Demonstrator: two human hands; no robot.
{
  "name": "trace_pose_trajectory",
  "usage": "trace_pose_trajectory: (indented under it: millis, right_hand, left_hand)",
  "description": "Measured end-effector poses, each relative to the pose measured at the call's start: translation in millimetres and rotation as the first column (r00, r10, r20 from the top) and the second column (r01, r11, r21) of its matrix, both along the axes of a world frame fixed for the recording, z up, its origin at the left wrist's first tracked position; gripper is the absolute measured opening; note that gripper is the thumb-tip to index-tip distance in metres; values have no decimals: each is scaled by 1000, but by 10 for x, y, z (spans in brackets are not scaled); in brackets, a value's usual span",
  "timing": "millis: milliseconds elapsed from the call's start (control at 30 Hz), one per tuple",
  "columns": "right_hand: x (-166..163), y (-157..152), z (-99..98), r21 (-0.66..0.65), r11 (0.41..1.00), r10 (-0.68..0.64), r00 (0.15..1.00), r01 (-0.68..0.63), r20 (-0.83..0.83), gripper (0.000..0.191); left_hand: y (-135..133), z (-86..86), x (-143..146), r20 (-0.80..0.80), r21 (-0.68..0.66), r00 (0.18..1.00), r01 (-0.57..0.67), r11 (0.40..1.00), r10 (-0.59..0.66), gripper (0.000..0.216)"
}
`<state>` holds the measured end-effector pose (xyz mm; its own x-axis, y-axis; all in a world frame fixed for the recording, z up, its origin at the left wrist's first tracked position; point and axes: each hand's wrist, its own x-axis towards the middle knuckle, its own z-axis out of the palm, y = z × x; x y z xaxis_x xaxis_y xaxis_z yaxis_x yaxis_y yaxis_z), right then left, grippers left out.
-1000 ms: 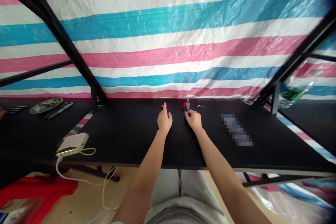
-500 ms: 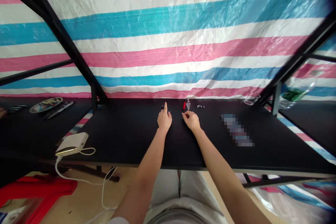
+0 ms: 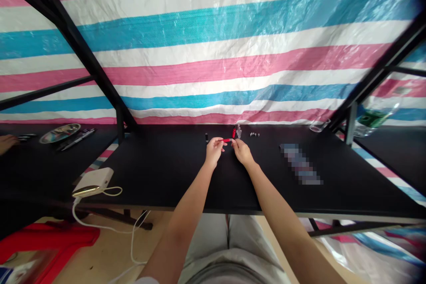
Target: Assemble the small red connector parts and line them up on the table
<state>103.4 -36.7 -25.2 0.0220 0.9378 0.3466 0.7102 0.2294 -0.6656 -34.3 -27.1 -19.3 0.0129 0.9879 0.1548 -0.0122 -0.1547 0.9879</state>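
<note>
My left hand (image 3: 214, 151) pinches the left end of a small red tube (image 3: 227, 140), which looks like part of a pen and lies level between my hands. The fingers of my right hand (image 3: 242, 151) are closed on its right end, which looks pale. Just beyond the right hand are several red pieces (image 3: 234, 132) and clear pieces (image 3: 238, 132). A row of small shiny metal pieces (image 3: 254, 134), too small to name, lies farther right. A small black piece (image 3: 207, 137) is on the table, left of and beyond my left hand.
A white box with cables (image 3: 95, 182) sits at the table's left front edge. To the right are a blurred-out flat object (image 3: 301, 164) and a clear cup (image 3: 319, 126). Another person's hand (image 3: 7, 143), a metal dish (image 3: 60, 133) and pens (image 3: 77, 139) are on the left table.
My left hand has moved right from the black piece, its pointing index finger now bent, and grips the red tube's left end. The tube has come into view at my right fingers.
</note>
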Motion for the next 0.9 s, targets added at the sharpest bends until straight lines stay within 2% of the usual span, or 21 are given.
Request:
trace_pose_trajectory:
  millis: [100,300,500,667,900]
  right_hand:
    - [14,-8,-13,20,1000,19,999,-18,-45,41]
    - [39,-21,-7,-12,996,-85,994,84,-67,53]
    - [42,-5,-30,25,999,-26,994,29,-106,47]
    - [48,8,-45,20,1000,-8,986,11,-165,45]
    - [56,44,-98,108,993,76,971,-52,-228,37]
  left_hand:
    - [-40,6,47,54,-50,997,66,997,-63,21]
    - [-46,-14,58,89,-53,986,147,988,-142,24]
    - [-28,-15,35,132,-63,987,95,993,-86,24]
    - [-23,-14,23,163,-52,981,112,992,-102,24]
    - [-12,-21,6,194,-72,981,49,996,-34,28]
